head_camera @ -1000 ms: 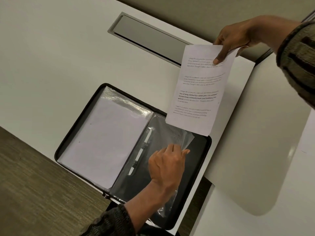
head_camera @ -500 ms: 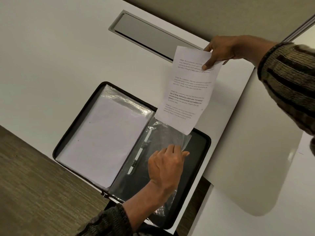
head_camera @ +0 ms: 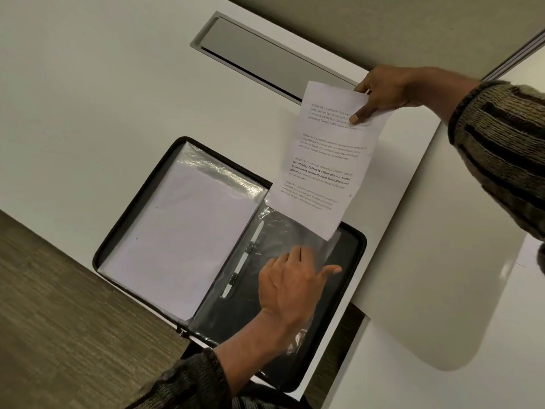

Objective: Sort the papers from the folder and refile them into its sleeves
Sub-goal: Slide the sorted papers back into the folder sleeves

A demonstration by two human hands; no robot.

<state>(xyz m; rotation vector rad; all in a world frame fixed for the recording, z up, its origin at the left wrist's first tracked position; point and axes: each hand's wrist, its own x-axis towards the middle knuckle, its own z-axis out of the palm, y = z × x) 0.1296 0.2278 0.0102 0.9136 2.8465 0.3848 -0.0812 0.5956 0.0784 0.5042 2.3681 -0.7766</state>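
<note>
Bottom center, our left hand (head_camera: 286, 284) lies flat on the clear sleeve (head_camera: 274, 231) in the right half of the open black folder (head_camera: 358, 246). Fingers straight, thumb stuck out, gripping nothing as far as we can tell, since the fingertips get kinda lost in glare. The left half holds white papers (head_camera: 182, 222) under plastic. Higher up, our right hand (head_camera: 383, 90) pinches the printed sheet (head_camera: 324, 160) by its top edge, its lowest corner dangling at the sleeve's top. Folder's on the white table (head_camera: 103, 84).

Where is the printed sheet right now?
Head view: the printed sheet hangs right of centre, pinched at its top by the right hand, lower corner over the clear sleeve on the right half of the folder.
</note>
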